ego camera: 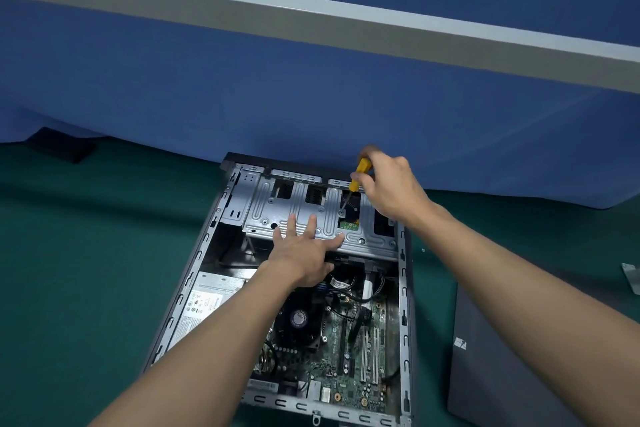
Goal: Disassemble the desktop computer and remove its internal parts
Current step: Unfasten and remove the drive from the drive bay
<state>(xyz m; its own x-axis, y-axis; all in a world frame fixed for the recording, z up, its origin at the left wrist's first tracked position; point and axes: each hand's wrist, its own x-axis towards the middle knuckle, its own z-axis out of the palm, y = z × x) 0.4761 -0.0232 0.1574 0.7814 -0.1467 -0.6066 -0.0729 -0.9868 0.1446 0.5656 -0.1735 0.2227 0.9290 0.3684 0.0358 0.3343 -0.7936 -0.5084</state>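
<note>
An open desktop computer case [207, 239] lies on its side on the green mat. At its far end sits a grey metal drive cage [263, 208]. My left hand [304, 250] rests flat on the cage's near edge, fingers spread and straight. My right hand [391, 187] grips a yellow-handled screwdriver [358, 175], its tip down on a screw at the cage's right part. Nearer me lie the power supply [207, 302], the black CPU fan [298, 319] and the green motherboard [360, 357] with black cables.
The removed dark side panel [502, 357] lies on the mat right of the case. A small metal bracket [632, 276] sits at the far right edge. A blue partition wall [311, 97] stands right behind the case. A dark object [62, 146] lies at the back left.
</note>
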